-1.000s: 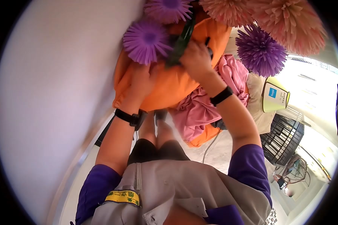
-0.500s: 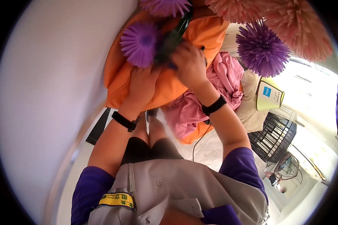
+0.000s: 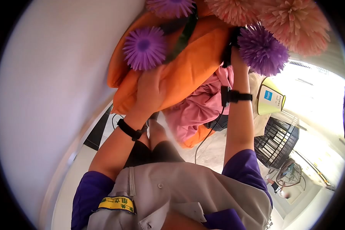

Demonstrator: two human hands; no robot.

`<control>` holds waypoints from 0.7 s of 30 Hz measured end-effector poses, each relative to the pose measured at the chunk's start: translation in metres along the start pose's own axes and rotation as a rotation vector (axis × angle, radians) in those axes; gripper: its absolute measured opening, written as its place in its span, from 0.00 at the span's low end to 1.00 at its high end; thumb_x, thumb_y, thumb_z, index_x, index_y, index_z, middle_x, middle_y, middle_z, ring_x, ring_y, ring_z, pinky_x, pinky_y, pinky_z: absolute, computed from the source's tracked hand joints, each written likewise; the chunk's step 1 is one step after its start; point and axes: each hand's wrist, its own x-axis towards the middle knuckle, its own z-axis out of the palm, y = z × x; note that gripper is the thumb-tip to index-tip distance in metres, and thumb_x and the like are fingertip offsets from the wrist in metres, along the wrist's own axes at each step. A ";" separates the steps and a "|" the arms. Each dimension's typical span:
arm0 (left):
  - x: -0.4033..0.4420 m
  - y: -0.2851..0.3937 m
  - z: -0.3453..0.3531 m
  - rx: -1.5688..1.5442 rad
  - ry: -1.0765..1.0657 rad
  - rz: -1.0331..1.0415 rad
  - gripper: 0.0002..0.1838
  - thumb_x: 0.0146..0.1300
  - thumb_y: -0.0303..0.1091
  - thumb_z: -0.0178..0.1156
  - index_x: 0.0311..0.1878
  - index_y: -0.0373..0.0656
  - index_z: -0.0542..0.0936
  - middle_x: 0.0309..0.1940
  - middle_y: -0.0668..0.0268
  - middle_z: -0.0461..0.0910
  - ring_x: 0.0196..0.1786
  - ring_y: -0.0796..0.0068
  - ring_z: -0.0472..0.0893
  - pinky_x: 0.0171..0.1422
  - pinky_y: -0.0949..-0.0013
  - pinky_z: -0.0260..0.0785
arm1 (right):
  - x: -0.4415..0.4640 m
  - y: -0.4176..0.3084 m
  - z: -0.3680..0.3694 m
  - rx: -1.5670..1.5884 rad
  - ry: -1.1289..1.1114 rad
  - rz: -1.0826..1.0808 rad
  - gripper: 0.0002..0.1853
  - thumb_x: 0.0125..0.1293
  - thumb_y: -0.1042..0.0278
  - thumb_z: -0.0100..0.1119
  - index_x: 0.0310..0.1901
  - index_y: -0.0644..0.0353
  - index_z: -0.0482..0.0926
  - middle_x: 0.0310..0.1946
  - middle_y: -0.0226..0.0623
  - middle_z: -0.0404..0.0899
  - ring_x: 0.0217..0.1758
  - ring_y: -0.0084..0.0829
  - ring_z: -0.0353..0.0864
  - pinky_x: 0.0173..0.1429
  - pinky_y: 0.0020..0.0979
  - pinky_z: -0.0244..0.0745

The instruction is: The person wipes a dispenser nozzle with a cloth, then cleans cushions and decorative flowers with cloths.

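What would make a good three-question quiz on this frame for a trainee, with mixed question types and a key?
1. What is the left hand resting on?

2. True or false: only one black wristband is visible.

3. Fill in the colour: the flower partly covering the right hand is ____.

Key:
1. The orange fabric.
2. False; there are two black wristbands, one on each arm.
3. Purple.
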 end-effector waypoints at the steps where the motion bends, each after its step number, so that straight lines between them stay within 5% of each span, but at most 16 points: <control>1: 0.003 0.007 0.001 -0.206 0.101 -0.153 0.19 0.55 0.21 0.55 0.52 0.40 0.75 0.42 0.56 0.75 0.43 0.56 0.75 0.48 0.63 0.68 | -0.008 -0.042 -0.032 0.223 0.058 0.085 0.21 0.44 0.75 0.55 0.44 0.65 0.76 0.39 0.48 0.78 0.47 0.49 0.76 0.53 0.39 0.70; 3: 0.006 0.012 0.003 -0.420 0.199 -0.311 0.17 0.56 0.23 0.57 0.51 0.39 0.75 0.41 0.55 0.75 0.42 0.58 0.76 0.46 0.65 0.69 | -0.028 -0.097 -0.059 0.350 0.041 0.078 0.23 0.40 0.74 0.56 0.45 0.62 0.76 0.44 0.48 0.78 0.49 0.49 0.76 0.54 0.40 0.70; 7: 0.003 0.002 0.020 -0.136 0.119 -0.158 0.20 0.58 0.26 0.58 0.55 0.36 0.70 0.42 0.59 0.76 0.44 0.62 0.76 0.45 0.67 0.69 | -0.069 -0.160 -0.078 0.443 -0.110 -0.365 0.21 0.38 0.76 0.63 0.40 0.58 0.77 0.48 0.42 0.75 0.50 0.46 0.73 0.54 0.42 0.69; 9: -0.008 0.022 0.026 -0.977 0.212 -0.218 0.22 0.56 0.24 0.58 0.56 0.37 0.69 0.45 0.60 0.76 0.47 0.60 0.76 0.50 0.68 0.68 | -0.084 -0.179 -0.082 0.501 -0.131 -0.508 0.21 0.39 0.72 0.60 0.41 0.54 0.78 0.49 0.35 0.75 0.51 0.42 0.73 0.52 0.40 0.69; 10: -0.021 0.026 0.017 -0.127 0.176 -0.007 0.29 0.47 0.35 0.68 0.54 0.40 0.70 0.49 0.62 0.76 0.51 0.61 0.77 0.56 0.60 0.67 | -0.088 -0.191 -0.089 0.456 -0.213 -0.508 0.20 0.41 0.73 0.59 0.42 0.53 0.78 0.50 0.34 0.75 0.53 0.40 0.72 0.54 0.39 0.68; 11: -0.033 0.029 0.017 -0.125 0.161 -0.006 0.29 0.47 0.35 0.68 0.54 0.40 0.70 0.49 0.62 0.76 0.51 0.61 0.77 0.56 0.60 0.67 | -0.091 -0.199 -0.097 0.409 -0.293 -0.501 0.20 0.42 0.74 0.58 0.42 0.53 0.78 0.50 0.32 0.76 0.54 0.38 0.72 0.56 0.39 0.67; 13: -0.049 0.033 0.016 -0.367 -0.027 -0.206 0.29 0.46 0.38 0.69 0.51 0.40 0.72 0.50 0.64 0.76 0.55 0.63 0.74 0.59 0.62 0.64 | -0.099 -0.186 -0.099 0.348 -0.361 -0.501 0.20 0.44 0.73 0.56 0.43 0.51 0.79 0.50 0.29 0.76 0.55 0.37 0.71 0.56 0.38 0.67; 14: -0.048 0.038 0.016 -0.953 -0.004 -0.489 0.27 0.44 0.43 0.71 0.47 0.43 0.75 0.46 0.66 0.76 0.53 0.64 0.74 0.55 0.62 0.64 | -0.103 -0.175 -0.099 0.284 -0.431 -0.524 0.20 0.46 0.71 0.55 0.44 0.49 0.79 0.50 0.27 0.76 0.55 0.36 0.71 0.55 0.37 0.66; 15: -0.050 0.038 0.016 -0.952 -0.018 -0.490 0.27 0.44 0.43 0.71 0.47 0.43 0.75 0.46 0.66 0.76 0.53 0.64 0.74 0.55 0.62 0.64 | -0.106 -0.163 -0.101 0.283 -0.433 -0.510 0.20 0.46 0.71 0.55 0.44 0.49 0.79 0.50 0.27 0.76 0.55 0.36 0.71 0.55 0.37 0.66; 17: -0.051 0.037 0.021 0.040 -0.082 0.098 0.21 0.42 0.41 0.68 0.41 0.44 0.77 0.38 0.66 0.75 0.44 0.62 0.74 0.47 0.61 0.64 | -0.109 -0.133 -0.105 0.066 -0.404 -0.611 0.19 0.48 0.71 0.54 0.44 0.48 0.79 0.49 0.27 0.76 0.55 0.34 0.71 0.54 0.37 0.67; 18: -0.050 0.036 0.029 -0.012 0.049 0.171 0.15 0.44 0.35 0.62 0.39 0.45 0.78 0.32 0.65 0.72 0.38 0.61 0.72 0.42 0.59 0.63 | -0.108 -0.114 -0.104 0.018 -0.362 -0.567 0.19 0.47 0.72 0.55 0.44 0.48 0.79 0.49 0.27 0.76 0.54 0.35 0.72 0.54 0.37 0.67; 21: -0.045 0.052 0.030 -0.006 0.013 0.160 0.14 0.43 0.24 0.58 0.38 0.43 0.79 0.34 0.64 0.73 0.38 0.60 0.72 0.42 0.60 0.64 | -0.087 -0.077 -0.115 -0.163 -0.245 -0.240 0.19 0.44 0.76 0.56 0.42 0.51 0.79 0.46 0.30 0.78 0.52 0.38 0.72 0.52 0.38 0.69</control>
